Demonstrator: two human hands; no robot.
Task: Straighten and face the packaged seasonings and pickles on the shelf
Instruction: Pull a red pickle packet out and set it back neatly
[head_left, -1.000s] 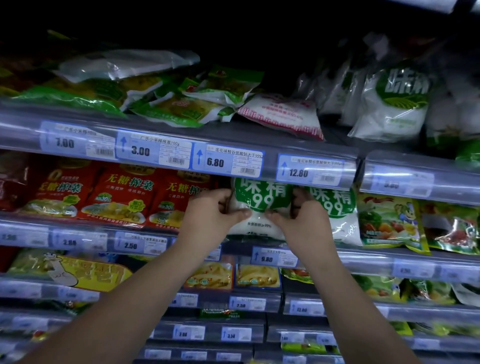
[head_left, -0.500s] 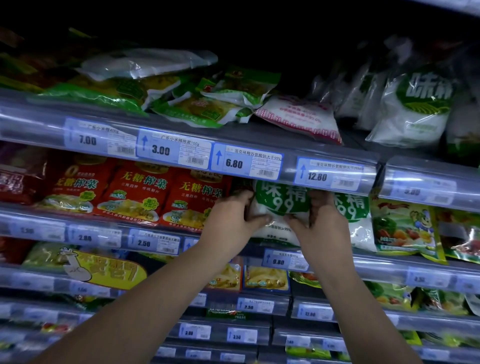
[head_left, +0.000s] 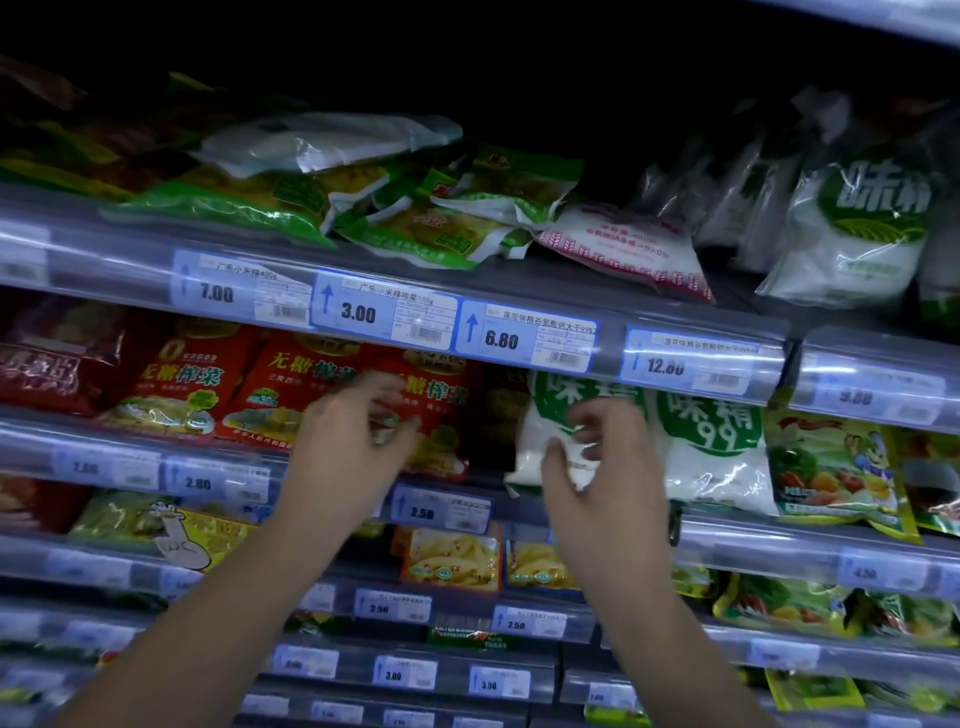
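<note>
A white seasoning bag with a green round label (head_left: 550, 410) stands on the second shelf, just under the 6.80 tag. My right hand (head_left: 597, 467) is on its front, with curled fingers and thumb pinching the lower part of the bag. A second bag of the same kind (head_left: 711, 447) stands to its right. My left hand (head_left: 353, 447) hovers, blurred and with fingers spread, in front of the rightmost red pickle packet (head_left: 436, 415); it holds nothing. More red pickle packets (head_left: 182, 384) lean in a row to the left.
The shelf above holds green pickle bags (head_left: 405, 228) lying in a loose heap, a pink-and-white bag (head_left: 623, 249) lying flat and upright white bags (head_left: 857, 228). A dark gap (head_left: 493, 415) separates the red packets from the white bag. Colourful packets (head_left: 831, 467) stand further right. Price-tag rails (head_left: 519, 338) front every shelf.
My left hand let go of the white bag and moved left in front of the red packets. My right hand shifted from the bag's right side onto its front. The view moved closer.
</note>
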